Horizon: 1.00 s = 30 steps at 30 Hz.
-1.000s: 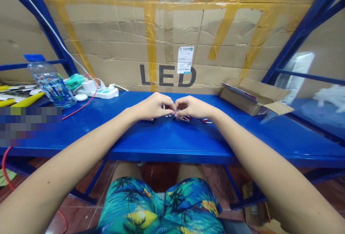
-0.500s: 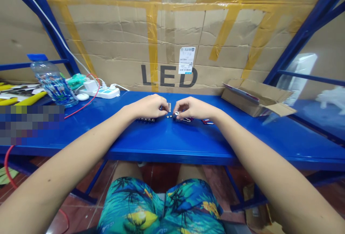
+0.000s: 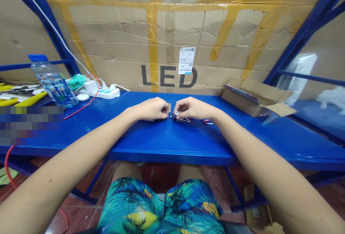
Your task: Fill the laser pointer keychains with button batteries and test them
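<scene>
My right hand (image 3: 188, 107) pinches a small dark tube (image 3: 175, 115) whose silvery round open end faces me. Close by on the left, my left hand (image 3: 158, 108) has its fingertips drawn together at the tabletop; whatever lies between them is hidden. A tiny silver round piece (image 3: 170, 116) sits between the hands. Behind it runs a short row of small shiny pieces (image 3: 169, 107). Several dark parts with shiny ends (image 3: 147, 121) lie partly covered under my left hand. Beneath my right hand are a silvery clip (image 3: 187, 120) and red and blue clip-like pieces (image 3: 207, 122).
The blue table (image 3: 167, 140) meets a big cardboard box (image 3: 113, 40) at the back. A white power strip (image 3: 107, 92), a water bottle (image 3: 55, 81) and a red cable (image 3: 86, 105) are to the left. An open carton (image 3: 248, 99) stands at right.
My left hand has shifted slightly right and toward me, with its fingertips over the spot where a small round piece lay. The right hand keeps the tube in nearly the same place.
</scene>
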Motion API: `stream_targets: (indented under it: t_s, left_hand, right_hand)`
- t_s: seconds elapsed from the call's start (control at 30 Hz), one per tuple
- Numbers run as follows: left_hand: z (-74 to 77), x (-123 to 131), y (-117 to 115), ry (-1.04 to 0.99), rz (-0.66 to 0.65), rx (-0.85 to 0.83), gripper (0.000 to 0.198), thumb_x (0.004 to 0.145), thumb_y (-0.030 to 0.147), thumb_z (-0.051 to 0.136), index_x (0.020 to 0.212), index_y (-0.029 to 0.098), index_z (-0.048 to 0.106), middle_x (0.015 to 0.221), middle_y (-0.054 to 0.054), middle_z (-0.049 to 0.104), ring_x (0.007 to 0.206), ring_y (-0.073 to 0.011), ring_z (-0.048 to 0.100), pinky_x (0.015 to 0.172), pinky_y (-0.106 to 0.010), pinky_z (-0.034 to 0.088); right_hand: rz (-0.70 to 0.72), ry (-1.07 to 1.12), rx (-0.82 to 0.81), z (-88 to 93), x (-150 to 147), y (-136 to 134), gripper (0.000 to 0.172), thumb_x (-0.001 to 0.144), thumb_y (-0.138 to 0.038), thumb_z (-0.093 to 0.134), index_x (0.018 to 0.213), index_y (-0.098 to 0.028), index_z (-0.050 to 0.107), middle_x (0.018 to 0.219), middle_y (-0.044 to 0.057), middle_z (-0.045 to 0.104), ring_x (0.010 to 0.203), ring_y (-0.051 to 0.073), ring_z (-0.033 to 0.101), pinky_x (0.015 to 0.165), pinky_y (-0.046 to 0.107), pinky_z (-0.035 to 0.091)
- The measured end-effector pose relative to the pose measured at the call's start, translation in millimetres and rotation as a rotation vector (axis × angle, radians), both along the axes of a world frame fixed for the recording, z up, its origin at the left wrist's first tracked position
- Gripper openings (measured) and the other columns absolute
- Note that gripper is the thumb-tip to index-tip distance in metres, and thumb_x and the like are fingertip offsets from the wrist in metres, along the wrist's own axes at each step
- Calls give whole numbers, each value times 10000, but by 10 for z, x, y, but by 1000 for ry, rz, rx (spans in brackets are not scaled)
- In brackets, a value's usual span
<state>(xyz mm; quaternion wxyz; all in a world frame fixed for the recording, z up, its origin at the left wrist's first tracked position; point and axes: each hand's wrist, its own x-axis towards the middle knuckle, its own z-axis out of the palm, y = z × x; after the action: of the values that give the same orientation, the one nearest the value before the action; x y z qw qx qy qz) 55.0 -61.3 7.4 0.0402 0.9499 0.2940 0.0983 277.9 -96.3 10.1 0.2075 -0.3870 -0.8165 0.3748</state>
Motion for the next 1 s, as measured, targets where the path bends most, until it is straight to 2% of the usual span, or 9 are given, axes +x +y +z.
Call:
stream_targets:
  t_s: [0.17, 0.23, 0.47, 0.77, 0.9, 1.0]
  left_hand:
    - [76, 15, -41, -382, -69, 93, 147, 846, 248, 623, 867, 146, 726, 779, -31, 726, 694, -129, 625, 652, -241, 445]
    - [77, 40, -70, -440, -109, 95, 146, 857, 245, 619, 876, 152, 730, 781, -25, 738, 684, -121, 634, 649, -232, 458]
    - [-7, 106, -101, -410, -217, 90, 137, 875, 212, 619, 888, 160, 745, 859, -39, 765, 733, -130, 672, 709, -241, 492]
    - [14, 81, -115, -362, -273, 81, 160, 865, 202, 609, 884, 173, 765, 862, -44, 756, 739, -130, 655, 712, -243, 487]
    - [9, 67, -80, -415, -176, 90, 172, 867, 192, 589, 914, 166, 753, 863, -36, 760, 755, -136, 665, 707, -243, 487]
    - [-14, 51, -26, -325, -118, 124, 184, 887, 201, 574, 924, 167, 751, 877, -41, 759, 777, -152, 672, 721, -262, 482]
  right_hand:
    - [-45, 22, -27, -14, 0, 16, 127, 718, -178, 704, 833, -188, 651, 783, 12, 737, 722, 164, 685, 647, 269, 512]
    - [-56, 40, -30, -27, 6, 28, 122, 722, -183, 708, 817, -192, 632, 788, 14, 745, 727, 170, 694, 649, 271, 518]
    - [-31, 60, -8, -75, 45, 71, 109, 746, -208, 697, 827, -174, 632, 783, 31, 743, 733, 186, 705, 671, 293, 537]
    - [-30, 81, -39, -57, 33, 60, 122, 722, -179, 711, 807, -181, 624, 748, 12, 736, 718, 173, 703, 693, 289, 552]
    - [-34, 69, -10, -69, 56, 75, 130, 730, -193, 717, 805, -179, 612, 751, 18, 736, 703, 169, 696, 662, 282, 540]
    - [-30, 52, -4, -69, 63, 80, 134, 730, -200, 720, 823, -173, 627, 748, 21, 735, 705, 170, 694, 649, 276, 531]
